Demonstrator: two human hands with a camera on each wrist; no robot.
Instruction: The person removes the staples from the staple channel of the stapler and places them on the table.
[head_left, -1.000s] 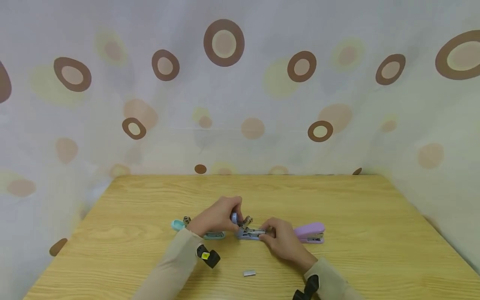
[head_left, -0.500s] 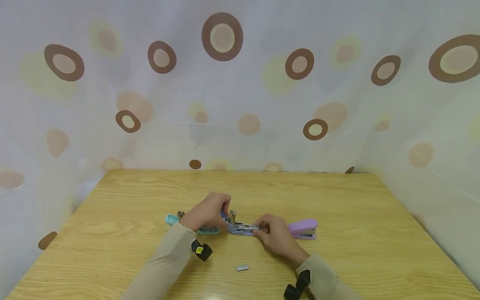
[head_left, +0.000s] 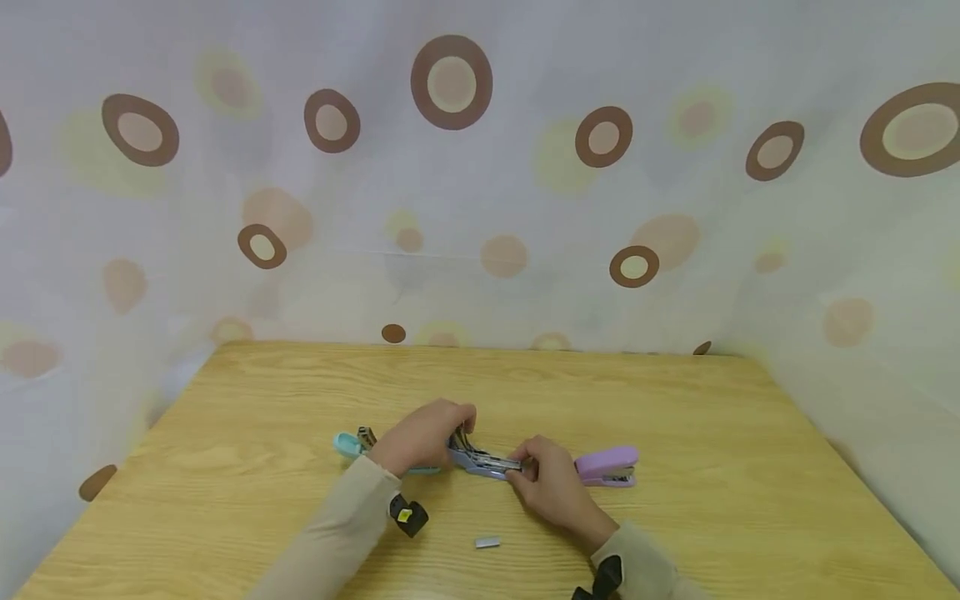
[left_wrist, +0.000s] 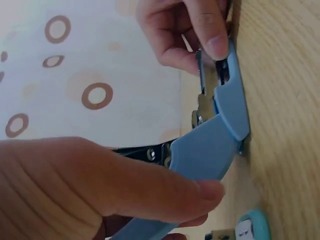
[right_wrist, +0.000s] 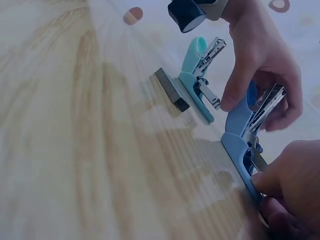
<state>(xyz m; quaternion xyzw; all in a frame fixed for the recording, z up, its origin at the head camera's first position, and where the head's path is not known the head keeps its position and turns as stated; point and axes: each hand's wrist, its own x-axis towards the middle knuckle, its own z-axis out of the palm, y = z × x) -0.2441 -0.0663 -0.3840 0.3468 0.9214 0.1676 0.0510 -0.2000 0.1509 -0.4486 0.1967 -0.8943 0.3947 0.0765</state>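
Note:
A blue stapler (head_left: 486,467) lies folded wide apart on the table, its metal parts bare between cover and base. My left hand (head_left: 426,435) grips the blue cover (left_wrist: 200,150), thumb along its side in the left wrist view. At the other end, my right hand (head_left: 553,482) pinches the tip of the base, thumb and fingers at the rail. In the right wrist view a metal arm (right_wrist: 267,107) slants up beside the cover, next to the left fingers. A teal stapler (head_left: 348,444), also opened out, lies partly hidden behind the left hand.
A purple stapler (head_left: 609,462), closed, lies just right of the right hand. Nearer the front is a small grey strip of staples (head_left: 487,542) on the wooden table (head_left: 712,533). A patterned cloth (head_left: 495,183) hangs behind the table.
The stapler's metal arm, upright before, now leans back toward the cover under the left fingers. The left hand has shifted over the cover; the right hand keeps its pinch. The head view moved slightly.

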